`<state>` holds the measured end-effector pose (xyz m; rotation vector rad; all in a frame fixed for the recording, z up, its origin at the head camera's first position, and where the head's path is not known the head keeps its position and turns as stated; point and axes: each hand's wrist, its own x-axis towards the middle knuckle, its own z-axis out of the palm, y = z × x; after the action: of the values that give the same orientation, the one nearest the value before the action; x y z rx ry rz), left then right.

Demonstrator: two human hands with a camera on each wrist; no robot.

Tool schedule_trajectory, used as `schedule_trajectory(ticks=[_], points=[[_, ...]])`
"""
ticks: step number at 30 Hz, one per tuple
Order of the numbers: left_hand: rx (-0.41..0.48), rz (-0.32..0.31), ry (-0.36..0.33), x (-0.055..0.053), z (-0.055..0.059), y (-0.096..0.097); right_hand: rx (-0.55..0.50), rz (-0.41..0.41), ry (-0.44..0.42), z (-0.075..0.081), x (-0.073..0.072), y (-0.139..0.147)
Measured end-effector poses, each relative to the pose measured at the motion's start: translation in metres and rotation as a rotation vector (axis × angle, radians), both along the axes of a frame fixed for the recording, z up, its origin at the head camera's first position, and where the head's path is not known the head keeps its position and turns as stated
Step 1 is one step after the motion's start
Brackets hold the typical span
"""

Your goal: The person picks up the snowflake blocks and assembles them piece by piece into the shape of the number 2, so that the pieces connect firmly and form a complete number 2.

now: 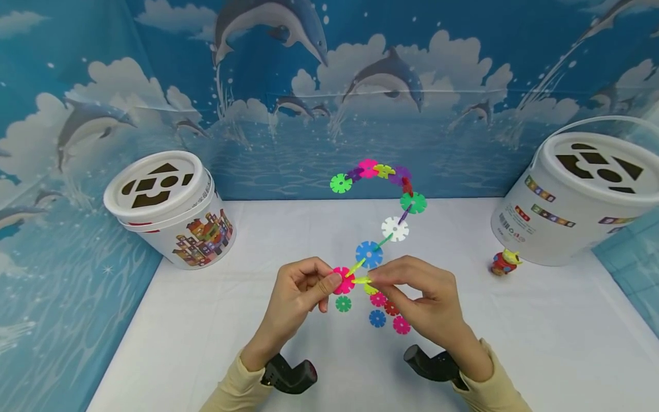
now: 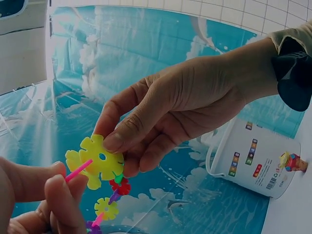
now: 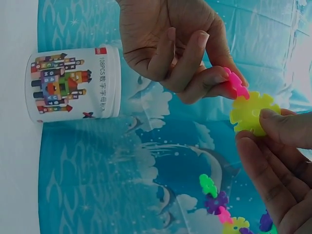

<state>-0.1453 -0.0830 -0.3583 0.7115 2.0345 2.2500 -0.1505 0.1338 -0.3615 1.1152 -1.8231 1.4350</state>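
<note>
My left hand pinches a pink notched snowflake disc between thumb and fingers. My right hand pinches a yellow snowflake disc, edge-on in the head view, its rim meeting the pink disc's right edge. From the pink disc a chain of interlocked discs runs away from me. It passes through another yellow disc, a blue disc and a white disc, then curves left to a green end disc. Fingertips hide part of both held discs.
Loose discs lie below the hands, among them a green one, a blue one and a pink one. Lidded buckets stand left and right. A small toy figure is beside the right bucket.
</note>
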Motion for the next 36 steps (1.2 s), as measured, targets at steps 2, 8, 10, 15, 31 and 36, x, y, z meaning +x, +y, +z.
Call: schedule_trajectory(ticks=[2, 8, 10, 15, 31, 36], points=[[0.003, -0.009, 0.003, 0.001, 0.001, 0.000, 0.012, 0.005, 0.031, 0.000, 0.000, 0.000], [0.018, -0.014, 0.001, 0.003, 0.001, 0.000, 0.034, -0.001, 0.114, 0.000, 0.002, -0.002], [0.029, -0.015, 0.003, 0.004, 0.001, 0.001, 0.036, 0.002, 0.138, 0.001, 0.003, -0.003], [0.044, -0.028, 0.016, 0.005, 0.001, 0.001, 0.041, -0.004, 0.176, 0.001, 0.004, -0.005], [0.019, 0.020, 0.035, 0.001, -0.003, 0.002, 0.059, -0.043, 0.155, 0.003, 0.003, -0.006], [0.010, 0.056, 0.038, -0.002, -0.002, 0.000, 0.068, -0.034, -0.043, -0.001, -0.007, 0.011]])
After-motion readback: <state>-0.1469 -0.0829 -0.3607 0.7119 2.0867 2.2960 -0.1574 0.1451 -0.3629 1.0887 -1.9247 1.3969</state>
